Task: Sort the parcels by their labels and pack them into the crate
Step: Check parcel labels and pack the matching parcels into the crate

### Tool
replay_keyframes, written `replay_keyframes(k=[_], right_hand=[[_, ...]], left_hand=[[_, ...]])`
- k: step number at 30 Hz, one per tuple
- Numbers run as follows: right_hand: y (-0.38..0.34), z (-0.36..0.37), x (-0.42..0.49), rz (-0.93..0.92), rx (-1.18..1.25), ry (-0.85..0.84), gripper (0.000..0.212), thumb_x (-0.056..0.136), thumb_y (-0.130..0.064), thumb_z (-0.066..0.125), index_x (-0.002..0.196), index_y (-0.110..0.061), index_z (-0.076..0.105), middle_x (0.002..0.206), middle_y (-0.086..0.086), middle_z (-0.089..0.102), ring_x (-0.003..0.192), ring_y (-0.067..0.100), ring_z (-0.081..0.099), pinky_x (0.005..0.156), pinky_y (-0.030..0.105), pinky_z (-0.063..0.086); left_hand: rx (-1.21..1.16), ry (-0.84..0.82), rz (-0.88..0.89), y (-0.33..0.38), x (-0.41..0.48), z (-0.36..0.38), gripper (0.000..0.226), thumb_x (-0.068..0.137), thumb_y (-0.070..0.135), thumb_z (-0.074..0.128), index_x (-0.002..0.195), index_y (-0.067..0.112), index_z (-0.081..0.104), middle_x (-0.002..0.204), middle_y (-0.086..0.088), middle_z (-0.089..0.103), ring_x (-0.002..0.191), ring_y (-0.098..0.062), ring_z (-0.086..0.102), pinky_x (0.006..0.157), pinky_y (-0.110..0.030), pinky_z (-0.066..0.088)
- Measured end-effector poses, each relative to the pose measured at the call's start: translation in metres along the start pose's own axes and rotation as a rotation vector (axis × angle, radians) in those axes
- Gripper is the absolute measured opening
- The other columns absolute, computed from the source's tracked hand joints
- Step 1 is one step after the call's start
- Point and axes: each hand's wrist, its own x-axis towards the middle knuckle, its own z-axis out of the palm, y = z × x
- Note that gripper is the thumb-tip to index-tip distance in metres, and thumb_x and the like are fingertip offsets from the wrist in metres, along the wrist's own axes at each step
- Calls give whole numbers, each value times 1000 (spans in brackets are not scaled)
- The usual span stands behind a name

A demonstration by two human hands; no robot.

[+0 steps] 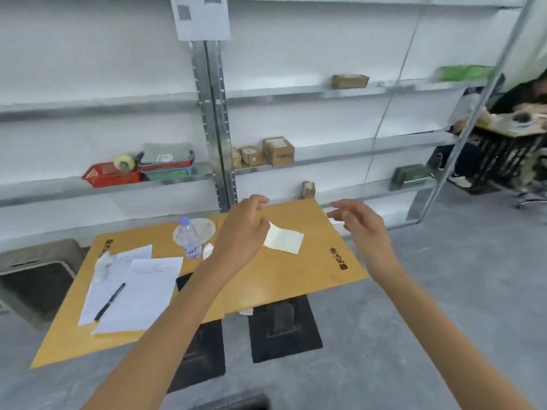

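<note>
Several brown cardboard parcels stand on the middle shelf to the right of the metal upright. Another flat brown parcel lies one shelf higher, and a small one sits on the low shelf behind the table. A grey crate stands on the floor at the left. My left hand hovers over the wooden table, fingers loosely curled, holding nothing. My right hand is raised past the table's right edge, fingers apart and empty. A pale yellow paper lies on the table between them.
On the table lie white sheets with a black pen, and a water bottle. Red and teal baskets with a tape roll sit on the left shelf. A green box and a seated person are at right.
</note>
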Motion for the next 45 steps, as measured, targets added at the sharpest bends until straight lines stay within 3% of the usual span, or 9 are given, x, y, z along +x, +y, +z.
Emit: replay_keyframes(k=[3,8,10,14,19,25,32,39,45], right_hand=[[25,-77,4,13,-10,133,27,97,-8,41,104,-22,63,95,-1,71,96,3,62,83,22,47],[78,-225,19,25,-1,335,27,97,-12,42,97,-29,63,92,-2,70,91,4,63,71,7,44],[99,-285,26,62,-20,370,27,98,-13,41,95,-30,62,92,1,70,89,3,64,77,14,44],[134,-385,37,135,-71,407,23,100,-14,40,99,-20,61,94,9,69,91,10,64,84,26,43],[161,-465,46,189,-101,476,26,99,-15,39,98,-23,63,87,-1,71,89,7,66,83,28,44],[188,-496,73,237,-69,518,25,99,-12,39,100,-17,63,84,5,70,82,7,65,88,32,44],[221,-499,142,273,-35,443,25,99,-10,39,100,-14,64,87,9,70,79,2,67,77,20,45],[284,-502,258,342,-73,391,25,99,-10,40,100,-14,65,86,7,72,85,11,67,77,22,45],[333,-509,364,443,-85,353,26,99,-7,39,96,-15,64,81,4,70,83,15,65,74,23,43]], left_hand=[[14,-14,52,32,15,53,35,93,23,48,127,27,45,121,8,53,119,-10,42,88,-24,33],[-6,-80,58,95,43,166,37,94,27,47,130,27,41,129,9,47,124,-10,37,91,-22,31],[-41,-126,32,125,55,215,36,94,27,47,130,28,41,127,11,44,124,-9,35,88,-25,36],[-57,-201,31,182,80,298,35,95,25,46,130,27,42,129,6,46,122,-7,36,91,-20,28],[-34,-258,71,229,108,367,35,95,22,47,131,22,44,129,3,49,123,-12,39,90,-21,29],[-25,-285,94,243,145,406,35,96,23,47,130,23,44,129,4,49,122,-14,41,91,-23,31],[-3,-264,70,219,204,443,34,95,23,48,129,25,45,127,6,50,122,-13,40,92,-23,29],[-24,-270,20,179,317,513,35,95,21,48,130,23,46,128,4,51,121,-14,44,91,-23,32],[-67,-394,-47,161,414,591,33,95,21,47,127,21,47,125,0,53,118,-17,46,86,-25,35]])
